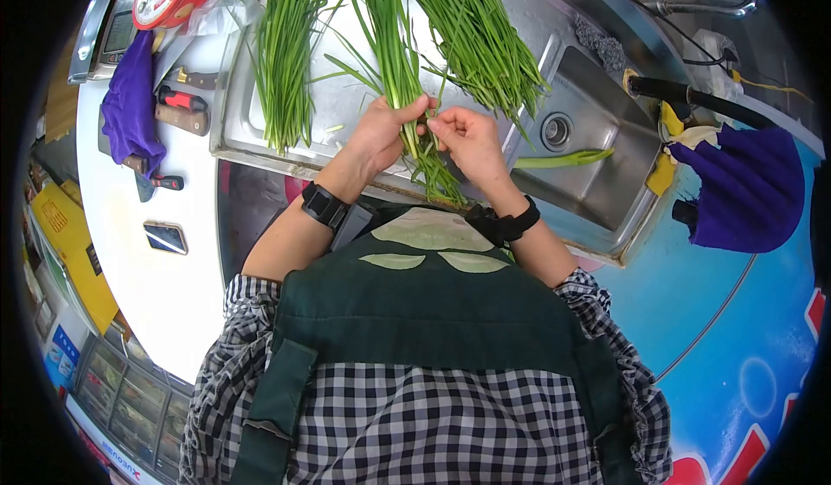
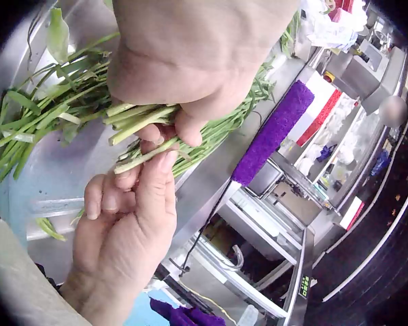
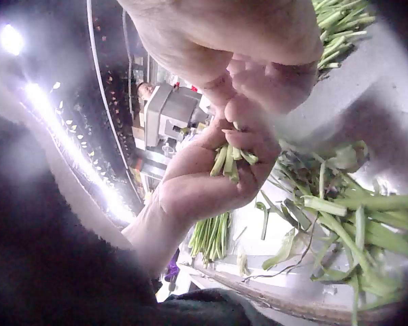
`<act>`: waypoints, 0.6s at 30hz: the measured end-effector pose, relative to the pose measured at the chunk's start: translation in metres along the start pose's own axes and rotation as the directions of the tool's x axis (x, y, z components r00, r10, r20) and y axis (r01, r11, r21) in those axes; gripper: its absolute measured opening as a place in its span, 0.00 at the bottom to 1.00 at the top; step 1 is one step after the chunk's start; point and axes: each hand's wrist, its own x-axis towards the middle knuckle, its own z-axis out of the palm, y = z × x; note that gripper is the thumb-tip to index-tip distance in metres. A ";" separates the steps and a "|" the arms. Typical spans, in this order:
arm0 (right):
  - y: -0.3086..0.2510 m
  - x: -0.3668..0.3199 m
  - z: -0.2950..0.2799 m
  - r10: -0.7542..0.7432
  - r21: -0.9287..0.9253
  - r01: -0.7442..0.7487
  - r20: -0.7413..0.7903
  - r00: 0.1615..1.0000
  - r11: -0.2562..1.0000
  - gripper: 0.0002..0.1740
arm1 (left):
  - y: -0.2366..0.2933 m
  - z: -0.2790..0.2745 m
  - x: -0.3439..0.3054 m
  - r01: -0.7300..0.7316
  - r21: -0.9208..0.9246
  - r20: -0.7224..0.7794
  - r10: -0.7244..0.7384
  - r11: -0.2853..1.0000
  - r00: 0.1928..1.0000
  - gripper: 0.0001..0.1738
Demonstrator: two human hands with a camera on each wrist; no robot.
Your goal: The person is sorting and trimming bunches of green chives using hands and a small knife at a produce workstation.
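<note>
At upper centre, the left hand [image 1: 381, 132] grips a green bunch [image 1: 390, 57] near its pale stalk ends, leaves running up-frame; just right, the right hand [image 1: 470, 141] pinches one stalk [image 2: 137, 160].

Looks like food-shop kitchen | fitted with steel sink [image 1: 597, 182] and drainboard [image 1: 331, 104], long greens [image 1: 287, 70] heaped | knives [image 1: 199, 79] on white counter [image 1: 156, 303] | lettered glass-front case [image 1: 130, 390] beyond

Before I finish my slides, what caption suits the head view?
Left hand grips green stalks, right hand pinches at them; more green bundles lie on either side on a metal drainboard.
</note>
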 end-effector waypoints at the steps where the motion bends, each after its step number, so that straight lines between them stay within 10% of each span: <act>1: -0.001 0.000 0.001 0.008 0.004 -0.008 -0.016 1.000 1.000 0.08 | -0.001 -0.003 0.001 0.011 -0.006 0.020 -0.011 1.000 1.000 0.07; 8: 0.018 0.001 -0.003 -0.053 0.000 0.053 -0.070 0.996 0.999 0.06 | -0.005 -0.005 -0.002 -0.041 -0.010 -0.019 0.041 0.999 0.999 0.05; 18: 0.014 -0.017 -0.026 0.020 -0.637 0.112 0.197 0.980 0.763 0.11 | 0.025 -0.012 -0.004 -0.201 0.048 0.006 0.201 0.978 0.980 0.05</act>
